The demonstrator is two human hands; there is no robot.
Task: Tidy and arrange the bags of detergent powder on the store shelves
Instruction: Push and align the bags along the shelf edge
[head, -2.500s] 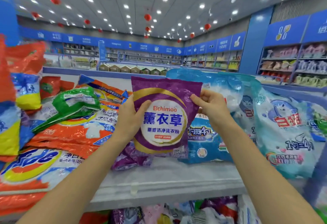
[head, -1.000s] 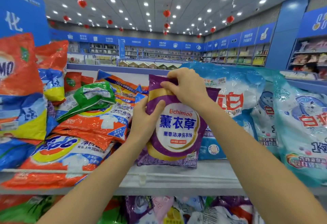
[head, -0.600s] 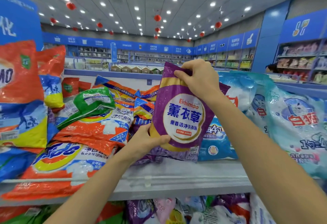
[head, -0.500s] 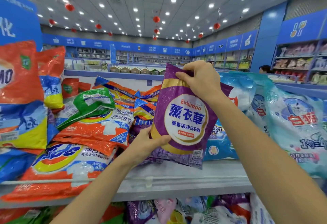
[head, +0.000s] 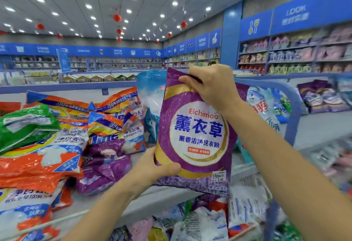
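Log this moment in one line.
purple bag: held upright | right hand: pinches top edge | left hand: grips lower left corner

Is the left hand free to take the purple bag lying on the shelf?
Probably not yet: the left hand grips the lower corner of the upright purple bag. The lying purple bag is right beside it, nothing between.

The purple bag (head: 196, 136) is gleaming: glossy plastic film, wrinkling and puckering near its top edge, with a small matt, paper-looking sticker (head: 219, 176) sitting at its lower corner. The orange bags (head: 38, 166) are shining too, crinkly plastic throwing back the light, and the green bag (head: 24, 124) is looking just as slick and creased. The pale blue bags (head: 150, 96) are showing semi-clear glossy film. Beneath them the shelf (head: 162, 199) is looking smooth, matt and grey, its blue end rail (head: 295, 111) glinting like painted metal.
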